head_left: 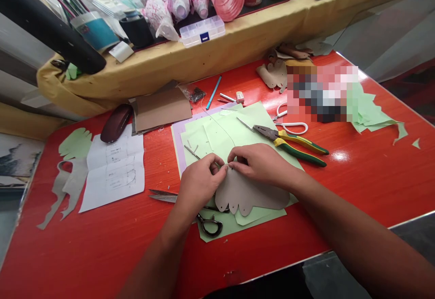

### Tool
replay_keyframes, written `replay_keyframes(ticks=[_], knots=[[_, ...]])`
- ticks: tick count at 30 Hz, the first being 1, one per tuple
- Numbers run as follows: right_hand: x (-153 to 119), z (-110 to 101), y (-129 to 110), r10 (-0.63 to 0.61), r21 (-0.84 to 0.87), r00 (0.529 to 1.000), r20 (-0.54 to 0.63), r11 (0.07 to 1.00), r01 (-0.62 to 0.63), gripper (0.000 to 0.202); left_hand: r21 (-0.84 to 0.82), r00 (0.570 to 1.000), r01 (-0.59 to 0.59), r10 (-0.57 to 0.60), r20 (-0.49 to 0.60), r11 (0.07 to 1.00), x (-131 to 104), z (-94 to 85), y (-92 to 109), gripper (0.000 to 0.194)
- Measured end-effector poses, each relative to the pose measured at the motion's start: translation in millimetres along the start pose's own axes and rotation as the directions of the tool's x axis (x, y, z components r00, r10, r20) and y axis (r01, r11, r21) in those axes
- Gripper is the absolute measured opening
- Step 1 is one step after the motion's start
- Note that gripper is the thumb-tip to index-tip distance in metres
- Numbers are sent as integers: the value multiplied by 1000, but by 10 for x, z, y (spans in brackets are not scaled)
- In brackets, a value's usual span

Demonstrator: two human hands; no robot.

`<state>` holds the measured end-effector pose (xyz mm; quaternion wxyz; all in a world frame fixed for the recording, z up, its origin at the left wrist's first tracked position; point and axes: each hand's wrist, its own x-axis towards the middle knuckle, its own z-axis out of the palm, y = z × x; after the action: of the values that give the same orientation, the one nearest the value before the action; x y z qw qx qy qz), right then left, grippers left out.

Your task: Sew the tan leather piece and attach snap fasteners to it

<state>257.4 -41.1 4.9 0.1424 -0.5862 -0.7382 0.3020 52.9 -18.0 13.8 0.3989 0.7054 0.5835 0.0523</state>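
A grey-beige scalloped piece [251, 197] with small holes along its lower lobes lies over green paper sheets [217, 131]. Both hands pinch at its upper left edge. My left hand [202, 176] has thumb and forefinger closed there. Right beside it, my right hand [254, 161] is closed on the same edge, the fingertips nearly touching. A thin dark thread or wire [222, 128] runs up from the fingertips across the paper. Pliers with green and yellow handles [295, 145] rest just beyond my right hand. Under my left wrist lie black-handled scissors [211, 227].
On the red table [136, 249] are a drawn-on white sheet [117, 172], a dark red case [116, 123], brown sheets [163, 106], a blue pen [214, 92], white-handled scissors [295, 127] and green paper scraps [369, 106]. Jars and a clear box [203, 31] stand on the back shelf.
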Motion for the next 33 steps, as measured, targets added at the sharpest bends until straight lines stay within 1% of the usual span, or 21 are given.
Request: replay_keyframes(ticks=[5,13,17,24,33], knots=[[0,-7,5,3,19,1000,-3,1000,-3,14,-22,1000,3,-2,17,1000,19,-7,15,13],[-7,7,-40,4,-18,1000,-15,1000,-4,13,9,997,-5,4,71,1000,49,-79,50,12],[-6,1,-26,0,-1,1000,-16,1000,0,13,9,995,-8,7,101,1000,64,-103,57,13],[1,-64,-16,24,93,1000,10,995,-25,16,3,995,-19,19,93,1000,58,-108,48,12],[5,-46,0,20,95,1000,6,995,-20,15,8,994,-15,14,108,1000,72,-98,38,13]])
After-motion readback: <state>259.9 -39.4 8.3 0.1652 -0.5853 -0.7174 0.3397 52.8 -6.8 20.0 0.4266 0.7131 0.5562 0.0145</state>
